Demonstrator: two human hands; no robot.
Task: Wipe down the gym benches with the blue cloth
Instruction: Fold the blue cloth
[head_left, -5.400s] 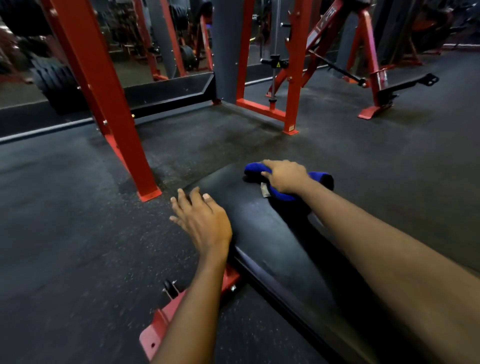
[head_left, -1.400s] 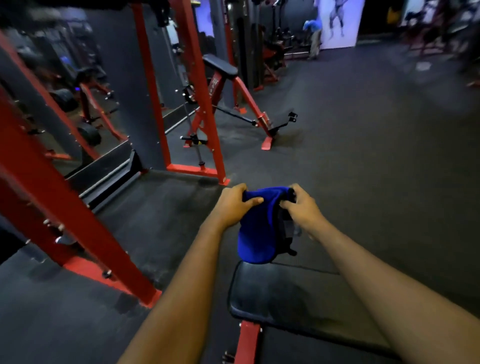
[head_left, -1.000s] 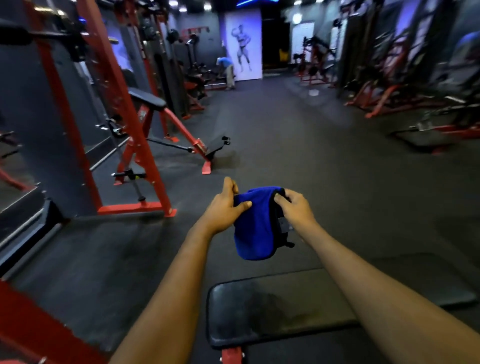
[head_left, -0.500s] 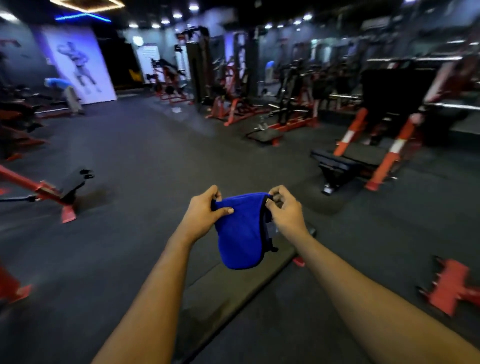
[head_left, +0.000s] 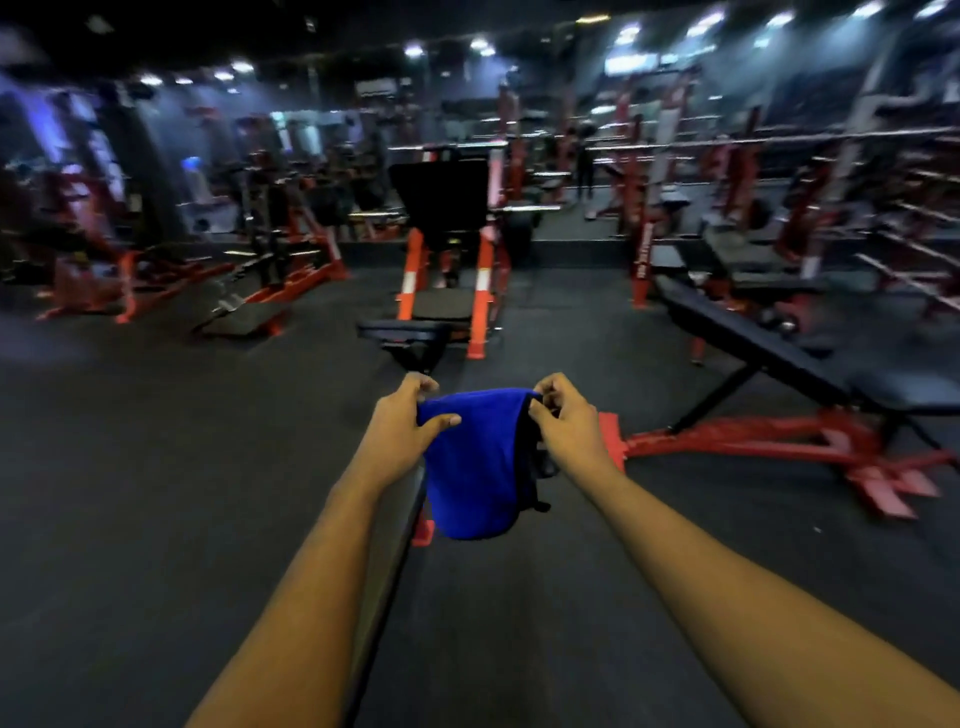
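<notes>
Left hand (head_left: 402, 423) and right hand (head_left: 569, 423) each pinch top corner of blue cloth (head_left: 475, 467), hanging between; adjustable bench (head_left: 769, 348) far right.

1. You have one view: a wide-angle camera on your head, facing forward and slightly down over the dark rubber floor (head_left: 156, 493).
2. It sits near your left hand (head_left: 400, 431) and right hand (head_left: 569, 434), which pinch the blue fabric cloth (head_left: 475, 467) at frame centre.
3. The black padded incline bench on a red steel base (head_left: 753, 338) lies at 2 o'clock; the far red-framed machines (head_left: 441, 197) at 12 o'clock blur.
</notes>
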